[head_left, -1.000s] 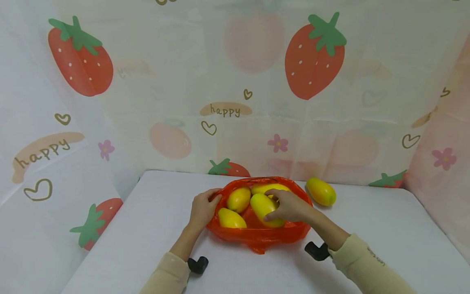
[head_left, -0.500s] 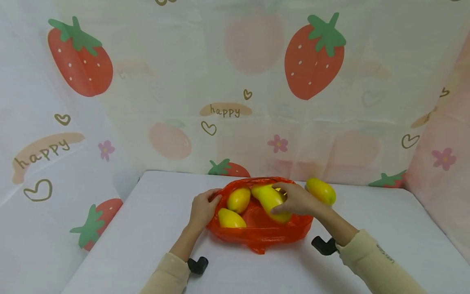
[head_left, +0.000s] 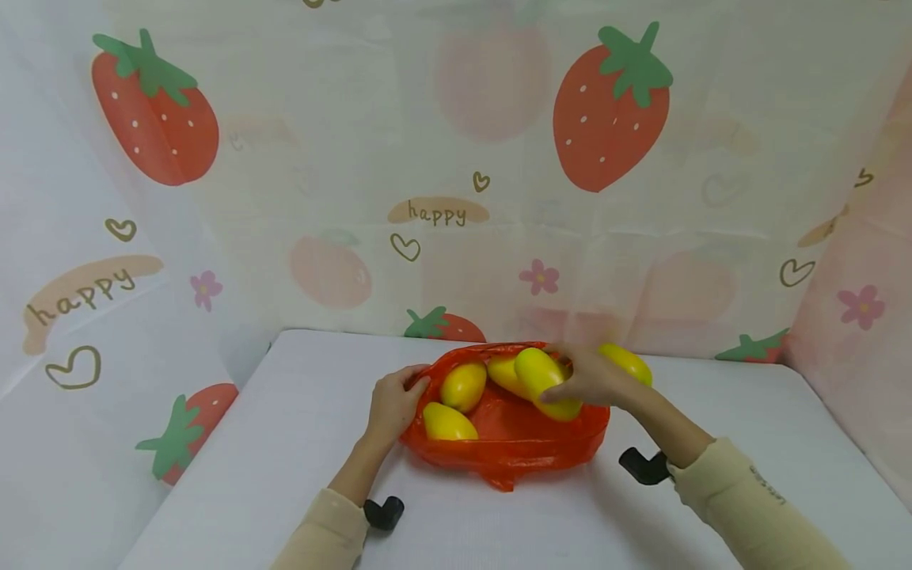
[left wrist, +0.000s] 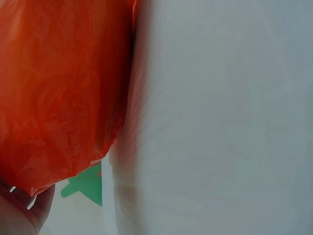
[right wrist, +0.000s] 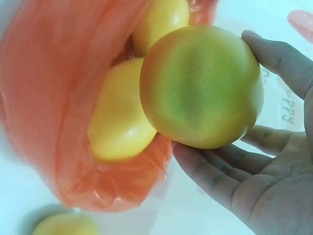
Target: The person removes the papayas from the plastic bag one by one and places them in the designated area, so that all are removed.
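Observation:
A red plastic bag point(head_left: 499, 455) lies wide open on the table with several yellow mangoes inside. At its left rim my left hand point(head_left: 396, 404) pinches the plastic; in the left wrist view the fingertips of that hand point(left wrist: 29, 210) are at the bag's edge. My right hand point(head_left: 587, 376) grips a yellow mango point(head_left: 549, 384) over the right part of the bag. Seen from the right wrist, thumb and fingers clasp this mango point(right wrist: 200, 88), whose end is greenish. Left in the bag are a mango point(head_left: 463, 388), another mango point(head_left: 450, 423) and a third mango point(head_left: 504, 374), partly covered.
One more mango point(head_left: 628, 362) lies outside the bag at the back right, partly behind my right hand. The white table point(head_left: 285, 459) ends at a strawberry-printed cloth backdrop point(head_left: 427, 142). A black fitting point(head_left: 385, 514) projects at my left wrist, another black fitting point(head_left: 644, 467) at my right.
My right hand has moved right and upward with the mango, uncovering more of the bag's inside. The left hand stays at the left rim.

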`<state>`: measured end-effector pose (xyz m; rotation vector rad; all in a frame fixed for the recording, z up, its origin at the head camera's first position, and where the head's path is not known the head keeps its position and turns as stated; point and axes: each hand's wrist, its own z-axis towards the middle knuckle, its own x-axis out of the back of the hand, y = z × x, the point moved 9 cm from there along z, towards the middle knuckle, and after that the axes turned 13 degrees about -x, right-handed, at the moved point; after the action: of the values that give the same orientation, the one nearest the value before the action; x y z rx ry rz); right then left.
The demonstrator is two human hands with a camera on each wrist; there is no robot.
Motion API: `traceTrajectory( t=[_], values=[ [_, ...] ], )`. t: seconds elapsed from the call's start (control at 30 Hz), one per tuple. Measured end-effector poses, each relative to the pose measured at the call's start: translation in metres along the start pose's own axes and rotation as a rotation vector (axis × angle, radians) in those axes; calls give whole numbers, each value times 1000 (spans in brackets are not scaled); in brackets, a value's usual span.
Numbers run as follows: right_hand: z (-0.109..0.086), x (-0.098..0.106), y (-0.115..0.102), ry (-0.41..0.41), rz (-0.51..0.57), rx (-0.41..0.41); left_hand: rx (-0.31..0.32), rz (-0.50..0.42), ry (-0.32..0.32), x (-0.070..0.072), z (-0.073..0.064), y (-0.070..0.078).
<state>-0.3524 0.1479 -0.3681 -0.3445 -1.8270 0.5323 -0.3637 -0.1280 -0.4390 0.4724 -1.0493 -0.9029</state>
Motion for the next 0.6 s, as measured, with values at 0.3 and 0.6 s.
traceTrajectory(
  t=[0.3, 0.6],
  values=[
    [0, 10, 5, 1, 63, 14, 19, -20, -8, -1, 0, -1],
    [-3, 21, 5, 1, 131, 57, 30, -9, -12, -1, -1, -2]
  ],
)
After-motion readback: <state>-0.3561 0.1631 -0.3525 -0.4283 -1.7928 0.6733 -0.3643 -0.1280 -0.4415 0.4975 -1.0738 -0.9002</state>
